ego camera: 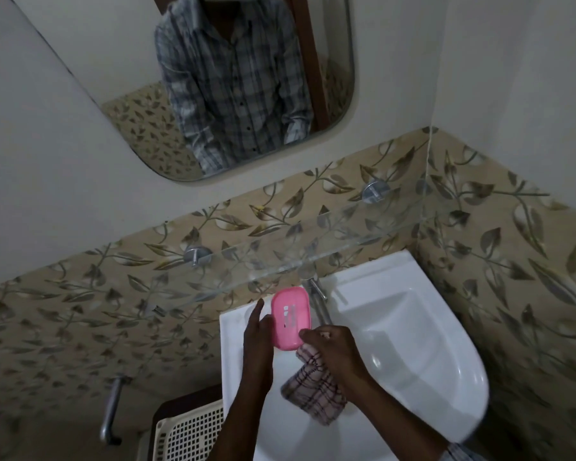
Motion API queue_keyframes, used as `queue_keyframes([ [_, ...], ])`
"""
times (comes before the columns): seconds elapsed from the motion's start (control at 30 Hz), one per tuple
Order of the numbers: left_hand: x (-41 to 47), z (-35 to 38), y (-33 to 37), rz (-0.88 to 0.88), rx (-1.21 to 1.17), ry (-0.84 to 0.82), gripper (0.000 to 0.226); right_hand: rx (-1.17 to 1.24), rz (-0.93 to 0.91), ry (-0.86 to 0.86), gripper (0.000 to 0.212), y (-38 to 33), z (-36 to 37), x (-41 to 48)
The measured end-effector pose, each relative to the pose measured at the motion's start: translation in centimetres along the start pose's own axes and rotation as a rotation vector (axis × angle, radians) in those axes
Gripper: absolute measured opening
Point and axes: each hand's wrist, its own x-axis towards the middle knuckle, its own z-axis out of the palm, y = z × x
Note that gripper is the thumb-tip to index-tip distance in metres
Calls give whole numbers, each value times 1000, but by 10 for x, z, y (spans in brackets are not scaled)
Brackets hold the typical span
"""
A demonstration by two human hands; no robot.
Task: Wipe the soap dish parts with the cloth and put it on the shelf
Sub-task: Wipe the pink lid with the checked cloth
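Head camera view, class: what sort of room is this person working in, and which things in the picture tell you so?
Most likely a small home bathroom. A white washbasin with a tap sits below a wall mirror, with a glass shelf fixed to leaf-patterned wall tiles.

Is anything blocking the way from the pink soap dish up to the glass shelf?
Nothing visible does. The pink soap dish, held in the left hand over the sink, sits just below the front edge of the glass shelf, which looks bare.
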Motion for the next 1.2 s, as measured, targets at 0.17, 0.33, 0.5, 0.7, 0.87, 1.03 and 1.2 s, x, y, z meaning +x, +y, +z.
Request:
queue_keyframes([
  [0.17,-6,5,16,-20,249,-178,52,-704,-284,78,33,-4,4,-3],
  [0.33,-2,3,2,-100,93,-158,58,-767,-393,-4,39,-4,18,-11],
  [0.5,5,-32,-2,-383,-683,-308,100,-132,-57,-56,39,-2,-25,11],
  [0.7,8,-49,-9,-416,-805,-487,90,-76,-3,-54,34,5,-57,21],
  [0.87,10,-40,-3,-473,-717,-503,94,-210,-497,249,18,-22,-34,14],
  [1.03,6,-24,7,-492,-627,-481,74,-573,-894,-68,34,-28,1,7],
  [1.2,6,-22,4,-514,-534,-437,58,-773,-809,-296,41,-19,2,25],
])
